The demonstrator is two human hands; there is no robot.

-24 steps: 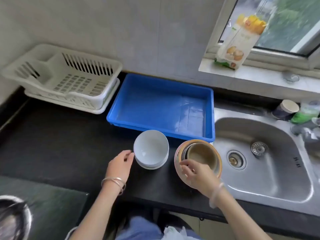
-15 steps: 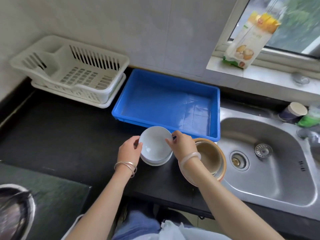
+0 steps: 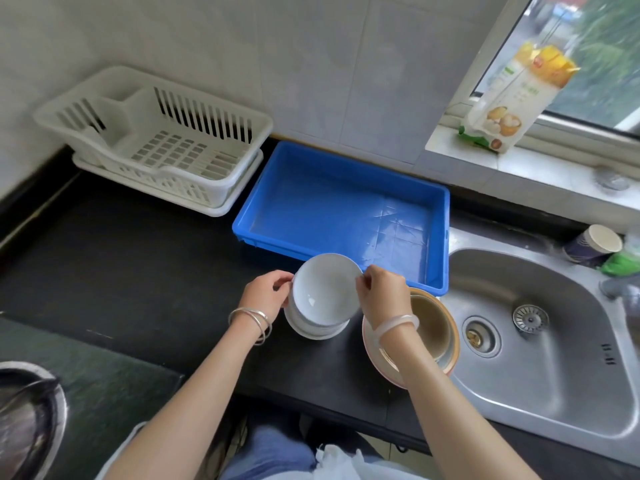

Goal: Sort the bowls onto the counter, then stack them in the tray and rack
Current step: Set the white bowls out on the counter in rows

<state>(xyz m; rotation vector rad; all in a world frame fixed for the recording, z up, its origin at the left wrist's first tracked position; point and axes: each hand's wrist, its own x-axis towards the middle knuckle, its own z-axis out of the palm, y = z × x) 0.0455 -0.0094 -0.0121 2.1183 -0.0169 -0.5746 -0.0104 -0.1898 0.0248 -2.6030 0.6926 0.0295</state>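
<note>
Head view: both hands' fingers pinch the top white bowl's opposite rims.

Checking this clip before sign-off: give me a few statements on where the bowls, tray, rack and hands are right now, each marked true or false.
1. Both hands hold the top white bowl by its rim. True: left hand, right hand.
2. The blue tray already holds bowls. False: nothing lies in it.
3. The white bowl is tilted above a stack of white bowls. True.
4. The white rack stands right of the tray. False: it stands left of it.
5. The tan bowl stack sits in the sink. False: it sits on the counter at the sink's edge.
</note>
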